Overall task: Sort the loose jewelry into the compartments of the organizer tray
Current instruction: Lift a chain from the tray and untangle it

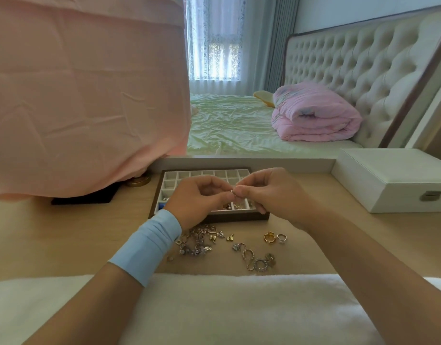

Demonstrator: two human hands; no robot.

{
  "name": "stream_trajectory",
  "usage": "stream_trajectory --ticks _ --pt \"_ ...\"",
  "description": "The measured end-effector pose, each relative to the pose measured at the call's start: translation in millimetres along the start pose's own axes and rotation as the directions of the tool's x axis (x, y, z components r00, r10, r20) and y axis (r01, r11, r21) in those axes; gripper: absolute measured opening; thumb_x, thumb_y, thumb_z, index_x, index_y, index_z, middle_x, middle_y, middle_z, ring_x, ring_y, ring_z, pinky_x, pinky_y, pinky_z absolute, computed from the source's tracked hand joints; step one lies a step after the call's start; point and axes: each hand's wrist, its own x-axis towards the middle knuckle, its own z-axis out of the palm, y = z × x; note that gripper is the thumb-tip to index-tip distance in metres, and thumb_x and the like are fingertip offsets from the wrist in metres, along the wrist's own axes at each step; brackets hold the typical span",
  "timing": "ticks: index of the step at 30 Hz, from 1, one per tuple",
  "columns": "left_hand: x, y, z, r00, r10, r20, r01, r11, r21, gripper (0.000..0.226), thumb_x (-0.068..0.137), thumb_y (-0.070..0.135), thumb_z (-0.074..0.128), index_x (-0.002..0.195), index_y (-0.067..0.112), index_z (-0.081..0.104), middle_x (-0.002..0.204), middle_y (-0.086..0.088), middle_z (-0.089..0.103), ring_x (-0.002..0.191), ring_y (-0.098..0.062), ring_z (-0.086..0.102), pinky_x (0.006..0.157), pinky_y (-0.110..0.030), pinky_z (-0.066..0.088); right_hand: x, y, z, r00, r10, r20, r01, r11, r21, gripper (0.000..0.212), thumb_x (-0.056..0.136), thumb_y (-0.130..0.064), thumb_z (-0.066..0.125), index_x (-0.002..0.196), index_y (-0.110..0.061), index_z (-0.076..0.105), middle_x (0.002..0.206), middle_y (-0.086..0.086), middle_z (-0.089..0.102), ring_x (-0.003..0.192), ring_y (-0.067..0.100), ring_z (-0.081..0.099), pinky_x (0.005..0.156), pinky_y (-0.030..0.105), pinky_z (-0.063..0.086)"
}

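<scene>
The organizer tray (pixel 169 176) has a dark frame and many small white compartments; it lies on the wooden table, partly hidden by my hands. Above its middle, my left hand (pixel 197 197) and my right hand (pixel 269 195) meet, and their fingertips pinch one small silvery piece of jewelry (pixel 232 192) between them. Some front-row compartments hold small pieces (pixel 235 206). Loose jewelry lies on the table before the tray: a tangled silver pile (pixel 197 241), a gold ring (pixel 269 237), a silver ring (pixel 282 237) and a sparkly cluster (pixel 256 260).
A white closed box (pixel 388 180) stands at the right. Pink cloth (pixel 85 95) hangs over the table's left, with a gold lid (pixel 138 181) and a dark pad (pixel 87 197) under it. White fabric (pixel 214 307) covers the near edge. A bed lies beyond.
</scene>
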Motion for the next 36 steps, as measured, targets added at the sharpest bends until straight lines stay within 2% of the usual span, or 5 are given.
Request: stream_trajectory --ticks 6,10,15,23,36 --pt "7.3 3.5 -46.4 0.989 -0.061 -0.133 0.062 0.998 0.008 0.008 0.082 0.015 0.076 0.089 0.017 0.076 0.075 0.009 0.075 0.059 0.001 0.062 0.052 -0.01 0.045 42.6 -29.5 34.4 0.993 -0.114 -0.027 0.103 0.958 -0.267 0.008 0.09 -0.032 0.074 0.084 -0.036 0.078 0.066 -0.026 0.068 0.067 -0.012 0.061 0.067 0.017 0.041" --pt "9.1 -8.3 -79.7 0.979 -0.04 -0.199 0.063 0.992 0.113 0.009 0.085 0.022 0.073 0.094 0.023 0.075 0.08 0.009 0.075 0.068 -0.001 0.066 0.062 -0.014 0.051 72.9 -41.9 63.7 0.982 -0.187 0.038 0.185 0.883 -0.432 0.009 0.093 -0.036 0.07 0.094 -0.033 0.078 0.085 -0.021 0.068 0.084 -0.006 0.06 0.073 0.017 0.041" --pt "11.8 -46.6 -111.7 0.971 -0.077 -0.226 0.173 0.88 0.443 0.013 0.093 0.026 0.061 0.099 0.034 0.07 0.087 0.015 0.068 0.084 -0.004 0.06 0.083 -0.032 0.052 97.2 -45.9 95.1 0.983 -0.124 0.139 0.183 0.786 -0.591 0.017 0.096 -0.036 0.065 0.103 -0.025 0.075 0.1 -0.009 0.072 0.091 0.009 0.064 0.087 0.031 0.051" --pt "20.5 -70.7 -120.6 0.988 -0.104 -0.111 0.151 0.751 0.643 0.016 0.092 0.035 0.059 0.104 0.041 0.068 0.112 0.009 0.057 0.097 -0.015 0.059 0.093 -0.042 0.051 119.2 -36.1 124.7 0.96 0.002 0.28 0.214 0.642 -0.737 0.011 0.096 -0.036 0.065 0.097 -0.03 0.075 0.091 -0.011 0.071 0.083 0.006 0.065 0.087 0.037 0.058" --pt "24.9 -78.9 -121.8 0.976 -0.168 -0.14 0.219 0.764 0.607 0.025 0.092 0.022 0.058 0.114 0.032 0.065 0.12 0.008 0.057 0.1 -0.016 0.059 0.095 -0.039 0.05 131.8 -46.2 135.9 0.909 0.156 0.386 0.279 0.46 -0.843 0.018 0.095 -0.038 0.065 0.1 -0.027 0.078 0.097 -0.005 0.071 0.089 0.017 0.065 0.084 0.04 0.058"
